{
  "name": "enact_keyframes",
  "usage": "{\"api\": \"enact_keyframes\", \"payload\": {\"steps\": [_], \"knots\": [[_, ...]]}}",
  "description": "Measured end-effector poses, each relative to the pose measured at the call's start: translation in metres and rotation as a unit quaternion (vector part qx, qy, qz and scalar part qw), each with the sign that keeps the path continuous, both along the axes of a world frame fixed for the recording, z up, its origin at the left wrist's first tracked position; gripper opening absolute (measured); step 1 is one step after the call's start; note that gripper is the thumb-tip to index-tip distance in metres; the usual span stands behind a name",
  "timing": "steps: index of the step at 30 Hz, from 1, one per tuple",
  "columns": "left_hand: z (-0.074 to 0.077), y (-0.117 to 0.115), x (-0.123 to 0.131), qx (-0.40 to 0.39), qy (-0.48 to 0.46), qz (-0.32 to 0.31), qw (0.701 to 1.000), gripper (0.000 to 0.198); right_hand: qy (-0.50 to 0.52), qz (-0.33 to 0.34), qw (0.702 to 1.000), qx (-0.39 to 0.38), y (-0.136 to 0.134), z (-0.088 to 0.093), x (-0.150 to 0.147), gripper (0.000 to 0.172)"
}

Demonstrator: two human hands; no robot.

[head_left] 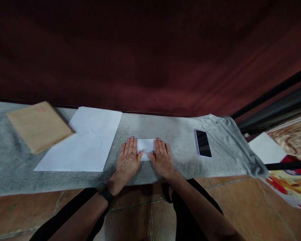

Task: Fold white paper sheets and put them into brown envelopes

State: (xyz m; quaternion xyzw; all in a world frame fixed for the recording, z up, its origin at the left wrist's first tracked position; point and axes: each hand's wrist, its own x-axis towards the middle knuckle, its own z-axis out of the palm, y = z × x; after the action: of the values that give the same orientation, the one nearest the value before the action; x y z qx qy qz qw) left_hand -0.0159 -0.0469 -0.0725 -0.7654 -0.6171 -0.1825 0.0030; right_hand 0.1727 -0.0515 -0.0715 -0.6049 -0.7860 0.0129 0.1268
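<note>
A small white piece of paper (145,144), which looks folded, lies flat on the grey cloth in front of me. My left hand (127,156) rests flat on its left edge, fingers stretched forward and thumb turned inward onto the paper. On the opposite edge lies my right hand (163,158), also flat with fingers extended, its thumb pointing toward the left one. Neither hand grasps anything. Parts of the paper's two sides are hidden under the hands.
Left of me, large white paper sheets (90,147) lie partly under a stack of brown envelopes (38,124). A phone (203,144) rests to the right on the grey cloth (175,129). Behind stands a dark red surface (150,67); dark bars (273,92) rise at right.
</note>
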Motion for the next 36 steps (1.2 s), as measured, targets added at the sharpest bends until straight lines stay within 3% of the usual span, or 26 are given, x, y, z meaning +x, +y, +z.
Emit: {"api": "enact_keyframes", "payload": {"steps": [10, 14, 18, 23, 27, 36], "knots": [[-0.004, -0.003, -0.008, 0.003, -0.011, 0.019, 1.0, 0.066, 0.01, -0.02, 1.0, 0.001, -0.002, 0.0, 0.013, 0.071], [0.002, -0.003, -0.007, 0.013, -0.011, 0.029, 0.999, 0.065, 0.02, -0.034, 0.999, 0.011, -0.006, 0.005, 0.013, 0.071], [0.008, -0.017, 0.005, 0.034, -0.004, -0.01, 0.999, 0.066, 0.032, 0.03, 0.999, 0.018, -0.021, 0.01, -0.002, 0.07], [-0.007, -0.045, 0.014, 0.03, 0.034, -0.079, 0.996, 0.07, 0.032, 0.118, 0.992, 0.028, -0.044, 0.007, -0.014, 0.059], [-0.014, -0.053, 0.009, 0.021, 0.047, -0.075, 0.996, 0.07, 0.027, 0.113, 0.992, 0.043, -0.048, 0.002, -0.01, 0.063], [-0.008, -0.05, -0.002, 0.026, 0.034, -0.051, 0.998, 0.071, 0.012, 0.071, 0.996, 0.049, -0.045, 0.0, -0.001, 0.067]]}}
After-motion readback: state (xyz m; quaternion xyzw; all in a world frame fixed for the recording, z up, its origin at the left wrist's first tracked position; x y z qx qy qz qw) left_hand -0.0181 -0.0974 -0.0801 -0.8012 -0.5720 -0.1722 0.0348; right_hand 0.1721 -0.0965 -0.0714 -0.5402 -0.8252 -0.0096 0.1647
